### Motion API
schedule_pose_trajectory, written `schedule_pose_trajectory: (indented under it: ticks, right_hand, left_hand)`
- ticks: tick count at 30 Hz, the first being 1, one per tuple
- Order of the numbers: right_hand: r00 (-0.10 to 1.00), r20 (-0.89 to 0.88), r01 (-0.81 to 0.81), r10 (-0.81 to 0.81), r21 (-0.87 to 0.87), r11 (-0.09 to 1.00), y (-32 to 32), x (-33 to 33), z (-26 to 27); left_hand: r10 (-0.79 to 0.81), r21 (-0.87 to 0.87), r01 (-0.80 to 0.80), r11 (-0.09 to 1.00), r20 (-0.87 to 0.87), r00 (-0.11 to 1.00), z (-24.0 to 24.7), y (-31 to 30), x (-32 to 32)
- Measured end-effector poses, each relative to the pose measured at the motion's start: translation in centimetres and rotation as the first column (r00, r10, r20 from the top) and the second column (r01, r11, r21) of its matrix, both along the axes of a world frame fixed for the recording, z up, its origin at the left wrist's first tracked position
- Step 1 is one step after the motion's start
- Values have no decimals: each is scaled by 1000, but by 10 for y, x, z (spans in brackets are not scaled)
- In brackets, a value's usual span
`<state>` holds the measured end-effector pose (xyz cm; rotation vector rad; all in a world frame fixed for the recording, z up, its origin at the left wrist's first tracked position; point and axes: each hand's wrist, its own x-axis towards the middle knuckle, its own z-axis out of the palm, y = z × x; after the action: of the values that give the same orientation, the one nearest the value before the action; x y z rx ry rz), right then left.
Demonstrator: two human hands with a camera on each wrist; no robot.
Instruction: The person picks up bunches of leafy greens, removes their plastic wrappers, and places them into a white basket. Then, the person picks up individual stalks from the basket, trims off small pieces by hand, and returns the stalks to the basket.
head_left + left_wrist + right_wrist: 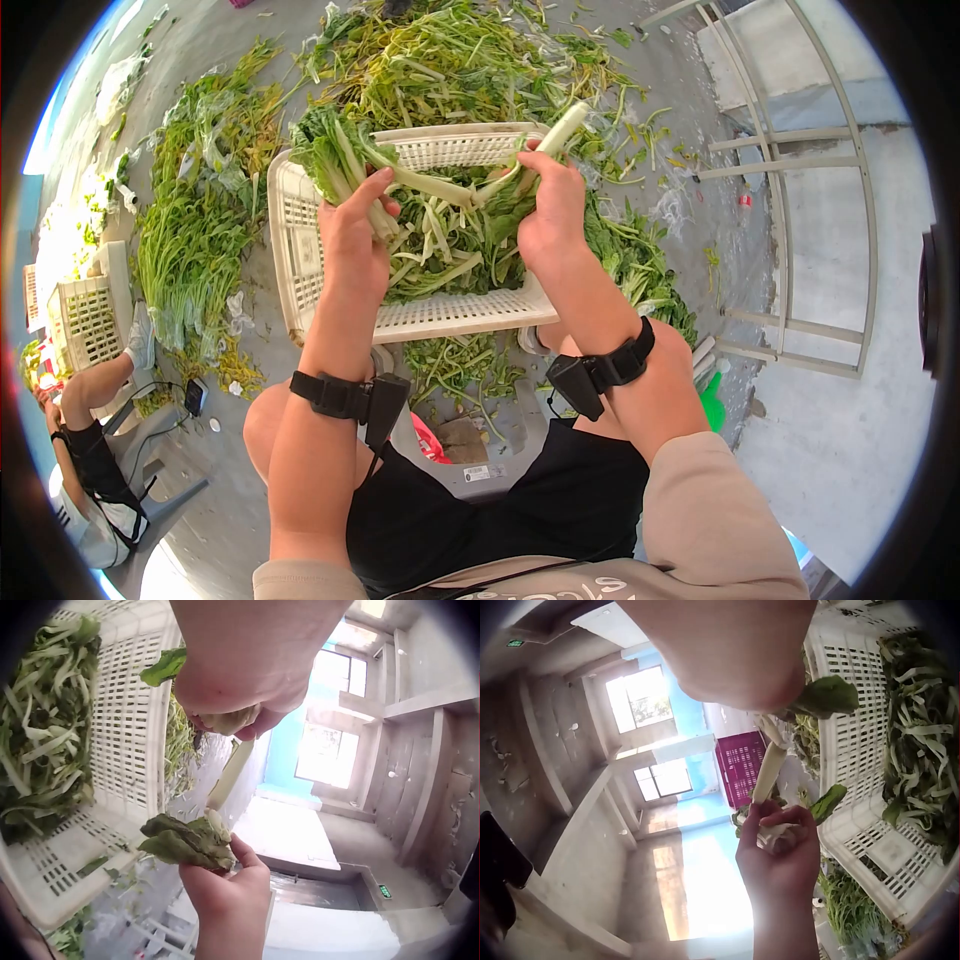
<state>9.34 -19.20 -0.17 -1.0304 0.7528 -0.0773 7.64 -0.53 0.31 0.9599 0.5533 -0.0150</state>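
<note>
Leafy bunch [340, 165], green with pale stalks, tilted; pale-stalked greens [508, 205], leaves drooping, both above white basket [455, 322]

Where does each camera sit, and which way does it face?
Head: on the head, facing down at the crate; left hand, right hand and lap show.
Left wrist: on that wrist, facing past the left hand toward the right one; both show.
Right wrist: on that wrist, facing past the right hand toward the left one; both show.
Both wrist views share the crate.
</note>
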Motion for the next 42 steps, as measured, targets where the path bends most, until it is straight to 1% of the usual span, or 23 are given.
schedule_pose_trajectory:
  ticks: [2, 4, 5, 6, 7, 8, 10, 12, 14, 16, 18, 25, 27, 28, 30, 31, 33, 34, 36, 37, 39, 40, 42]
  right_hand:
    - [999, 41, -9, 10, -1, 1000, -5, 1, 0]
    - [975, 9, -221, 222, 146, 964, -5, 0, 3]
    - [975, 9, -221, 223, 146, 964, -2, -1, 6]
    - [945, -30, -318, 326, 159, 935, 3, -3, 7]
    - [902, -67, -411, 427, 176, 895, 8, -5, 9]
    - [901, -68, -411, 428, 176, 894, 12, -8, 11]
    - [770, 56, -638, 635, 72, 767, 17, -13, 14]
    - [741, 98, -670, 664, 43, 741, 17, -14, 8]
    - [588, 85, -804, 805, -53, 593, 17, -15, 10]
    - [574, 51, -815, 818, -64, 576, 18, -15, 9]
    - [590, -9, -808, 808, 8, 590, 19, -16, 13]
    - [528, 13, -849, 849, 26, 528, 22, -19, 8]
    - [583, 17, -812, 812, 10, 583, 23, -20, 8]
    - [583, 17, -813, 812, 10, 583, 22, -19, 10]
    - [638, 20, -770, 770, 14, 638, 19, -16, 17]
    - [638, 20, -770, 770, 14, 638, 20, -15, 18]
    - [731, -62, -683, 680, -92, 725, 20, -14, 19]
    - [731, -62, -683, 680, -92, 725, 19, -13, 19]
    - [773, -62, -630, 631, -194, 752, 17, -12, 16]
    - [774, -62, -629, 630, -194, 753, 17, -11, 18]
    - [818, 68, -543, 571, -237, 806, 17, -10, 24]
    - [819, 68, -542, 570, -237, 806, 18, -9, 30]
    - [790, 315, -511, 525, -133, 849, 19, -10, 40]
  left_hand:
    - [-19, -23, 18, 1000, -18, 1000, -4, 5, 1]
    - [-37, -48, 36, 998, -35, 999, -5, 8, 1]
    - [-86, -81, 83, 993, -30, 996, -4, 7, 1]
    - [-134, -114, 130, 985, -25, 991, -3, 6, 0]
    - [-133, -114, 129, 985, -26, 991, -2, 5, -1]
    - [-142, -128, 139, 982, -14, 990, -1, 2, -1]
    - [-149, -141, 147, 979, -4, 989, -3, 2, -2]
    - [-137, -172, 127, 977, -49, 989, -8, 3, 0]
    - [-124, -185, 112, 976, -55, 991, -7, 4, -1]
    - [-114, -200, 99, 975, -63, 992, -7, 5, -1]
    - [-130, -238, 120, 964, -27, 991, -10, 7, -1]
    - [-104, -249, 99, 963, -8, 995, -7, 7, 0]
    - [-106, -212, 97, 973, -33, 994, -11, 9, 0]
    - [-106, -212, 97, 973, -33, 994, -10, 8, 1]
    - [-109, -110, 105, 988, -32, 994, -7, 7, 2]
    - [-108, -110, 104, 988, -33, 994, -7, 7, 1]
    - [-153, -51, 151, 987, -48, 987, -8, 5, 0]
    - [-153, -51, 150, 987, -47, 987, -8, 4, 0]
    - [-205, -92, 199, 976, -61, 977, -9, 2, 0]
    - [-206, -93, 200, 975, -61, 977, -9, 1, 0]
    - [-218, -154, 197, 968, -128, 968, -7, -3, 0]
    - [-219, -155, 198, 968, -128, 967, -9, -3, -1]
    - [-276, -300, 256, 919, -24, 961, -13, -3, -3]
